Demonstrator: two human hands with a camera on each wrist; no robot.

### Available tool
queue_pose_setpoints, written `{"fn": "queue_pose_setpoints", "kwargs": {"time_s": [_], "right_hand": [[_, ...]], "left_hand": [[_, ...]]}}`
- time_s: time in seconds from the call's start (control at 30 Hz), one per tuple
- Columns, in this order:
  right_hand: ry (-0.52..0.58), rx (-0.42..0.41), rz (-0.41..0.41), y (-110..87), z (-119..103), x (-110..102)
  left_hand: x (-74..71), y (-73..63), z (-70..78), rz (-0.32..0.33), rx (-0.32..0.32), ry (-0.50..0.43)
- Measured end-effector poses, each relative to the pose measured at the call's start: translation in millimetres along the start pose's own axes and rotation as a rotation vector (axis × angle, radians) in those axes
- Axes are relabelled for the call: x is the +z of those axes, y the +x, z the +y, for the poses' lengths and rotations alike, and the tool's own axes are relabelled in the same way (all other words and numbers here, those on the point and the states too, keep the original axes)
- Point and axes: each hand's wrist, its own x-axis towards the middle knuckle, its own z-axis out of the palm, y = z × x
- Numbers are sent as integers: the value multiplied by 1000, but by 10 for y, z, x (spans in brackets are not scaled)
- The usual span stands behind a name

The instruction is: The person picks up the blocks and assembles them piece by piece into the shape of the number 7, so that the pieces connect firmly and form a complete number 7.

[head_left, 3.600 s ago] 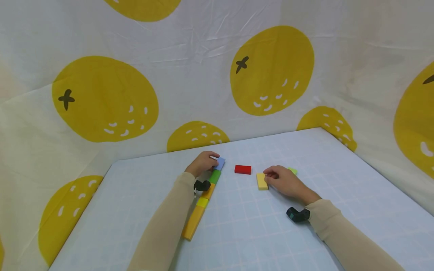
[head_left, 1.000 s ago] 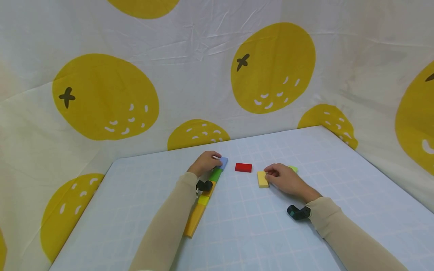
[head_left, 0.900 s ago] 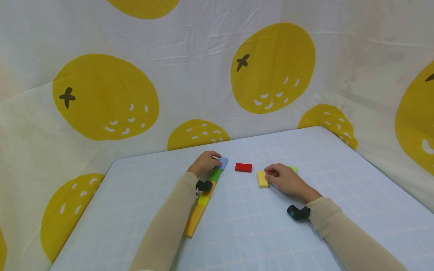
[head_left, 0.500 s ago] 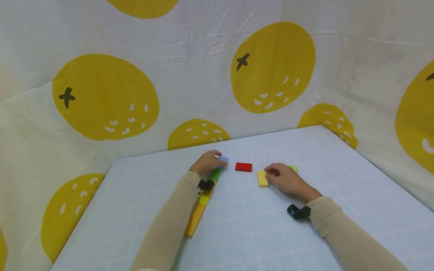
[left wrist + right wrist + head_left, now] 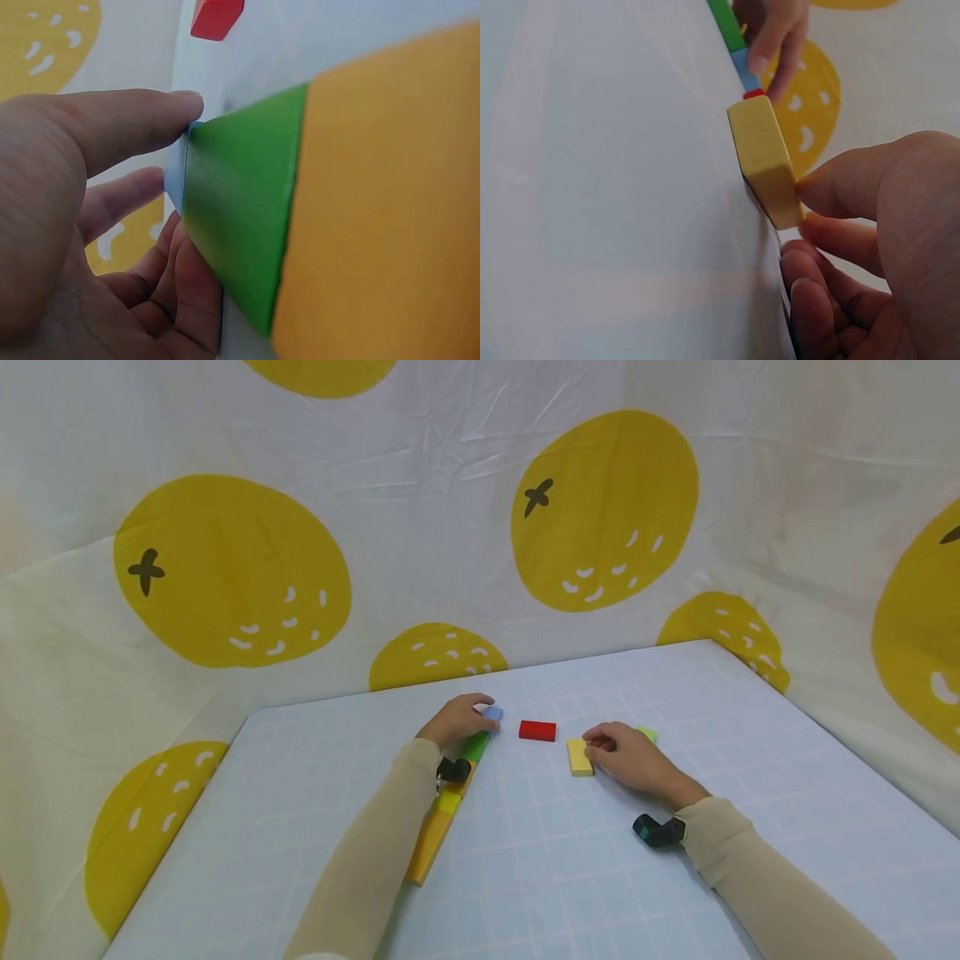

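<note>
At the far end of a row of flat blocks lies a light blue block [image 5: 493,713], with the thumb and index finger of my left hand [image 5: 456,718] on either side of it. A green block [image 5: 240,195] follows right behind, then an orange block [image 5: 382,187], a small yellow piece [image 5: 448,802] and a longer orange block [image 5: 430,845]. My right hand [image 5: 633,758] has its thumb and index finger at the right edge of a pale yellow block [image 5: 761,150] on the table, its other fingers curled beside it.
Between my hands lies a red block [image 5: 537,731]. A light green block [image 5: 647,735] shows partly behind my right hand. The table [image 5: 540,877] has a pale checked cover and meets a fruit-patterned curtain [image 5: 427,527] at the back.
My left thumb has moved a little to the right and now covers more of the light blue block's near side. The right hand and the yellow block stay where they were.
</note>
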Motion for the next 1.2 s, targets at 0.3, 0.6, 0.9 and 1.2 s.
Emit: {"fn": "queue_pose_setpoints", "kwargs": {"time_s": [0.3, 0.6, 0.9, 1.2], "right_hand": [[-11, -4, 2, -1, -5, -8], [-13, -6, 3, -9, -22, -5], [-14, -2, 4, -8, -26, -2], [-7, 10, 3, 2, -34, 2]], "left_hand": [[6, 11, -21, 7, -5, 4], [0, -27, -2, 0, -20, -11], [-4, -28, -12, 2, -17, -25], [-5, -16, -35, 1, -30, -37]]}}
